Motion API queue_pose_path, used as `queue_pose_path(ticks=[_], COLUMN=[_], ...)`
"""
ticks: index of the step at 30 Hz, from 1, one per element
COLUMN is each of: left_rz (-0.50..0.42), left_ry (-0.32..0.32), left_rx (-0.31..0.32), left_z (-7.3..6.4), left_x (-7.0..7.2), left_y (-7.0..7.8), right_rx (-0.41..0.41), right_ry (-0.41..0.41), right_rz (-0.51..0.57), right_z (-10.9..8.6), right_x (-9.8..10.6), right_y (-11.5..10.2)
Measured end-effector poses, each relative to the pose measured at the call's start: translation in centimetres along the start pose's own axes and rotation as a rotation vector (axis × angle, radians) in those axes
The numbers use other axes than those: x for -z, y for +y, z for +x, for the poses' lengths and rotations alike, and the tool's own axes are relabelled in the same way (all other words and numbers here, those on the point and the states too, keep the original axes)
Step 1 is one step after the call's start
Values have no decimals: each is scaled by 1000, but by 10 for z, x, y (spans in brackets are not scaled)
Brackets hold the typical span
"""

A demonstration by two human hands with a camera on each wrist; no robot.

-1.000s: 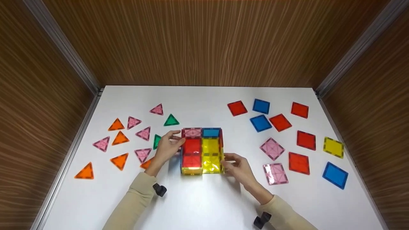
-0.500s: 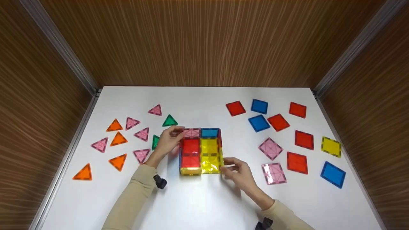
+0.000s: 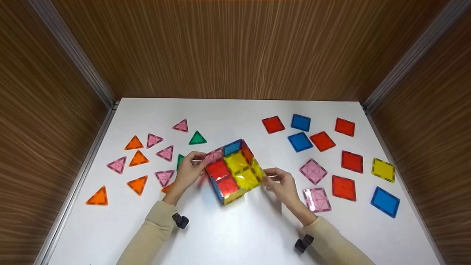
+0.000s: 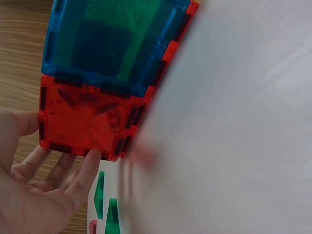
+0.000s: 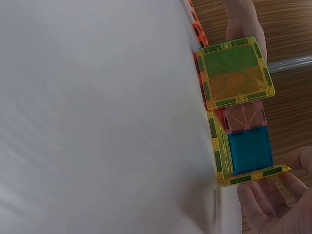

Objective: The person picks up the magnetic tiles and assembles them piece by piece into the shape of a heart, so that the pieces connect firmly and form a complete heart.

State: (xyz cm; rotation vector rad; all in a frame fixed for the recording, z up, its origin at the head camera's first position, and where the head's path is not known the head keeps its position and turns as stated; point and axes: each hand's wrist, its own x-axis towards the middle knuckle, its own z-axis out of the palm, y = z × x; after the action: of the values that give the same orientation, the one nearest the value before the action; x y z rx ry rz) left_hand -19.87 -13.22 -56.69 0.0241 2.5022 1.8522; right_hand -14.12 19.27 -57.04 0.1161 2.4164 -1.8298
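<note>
An open-topped box of translucent magnetic tiles [image 3: 235,165] stands askew between the hands. Red and yellow squares make its floor. Pink and blue tiles form the back wall; the front is walled at its left half by a yellow tile [image 5: 236,73]. My left hand [image 3: 187,175] holds the back left corner, thumb and fingers at the edges of a red wall tile [image 4: 83,119], beside a blue wall tile [image 4: 107,48]. On the other side, my right hand [image 3: 285,187] pinches the yellow right wall tile [image 5: 256,176] from outside and above. Whether the box touches the table everywhere, I cannot tell.
Loose pink triangles [image 3: 165,153], orange triangles [image 3: 138,159] and green triangles [image 3: 197,138] lie on the left of the white table [image 3: 235,235]. Several red squares [image 3: 352,161], blue squares [image 3: 385,201], pink squares [image 3: 313,171] and a yellow square [image 3: 383,169] lie right.
The box has turned counterclockwise, its right side swinging away toward the back. My right hand has moved up with it, while my left hand has come slightly nearer at the corner.
</note>
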Motion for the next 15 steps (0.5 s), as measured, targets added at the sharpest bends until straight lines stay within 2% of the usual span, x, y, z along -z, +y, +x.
queue_pose_path(ticks=[4,8,11,15], left_rz=[27,74,98,131], left_ry=[18,28,34,24], left_rx=[11,29,50,72], left_z=[-11,-23,-30,-37], left_x=[0,0,-1,-2], left_y=[1,2,3,8], right_rx=[-14,-29,-14,8], right_ry=[-3,-40,-55,-33], right_rz=[-3,14,17,12], right_z=[18,34,45,56], right_x=[6,11,14,15], right_y=[-1,-1,-1,-1])
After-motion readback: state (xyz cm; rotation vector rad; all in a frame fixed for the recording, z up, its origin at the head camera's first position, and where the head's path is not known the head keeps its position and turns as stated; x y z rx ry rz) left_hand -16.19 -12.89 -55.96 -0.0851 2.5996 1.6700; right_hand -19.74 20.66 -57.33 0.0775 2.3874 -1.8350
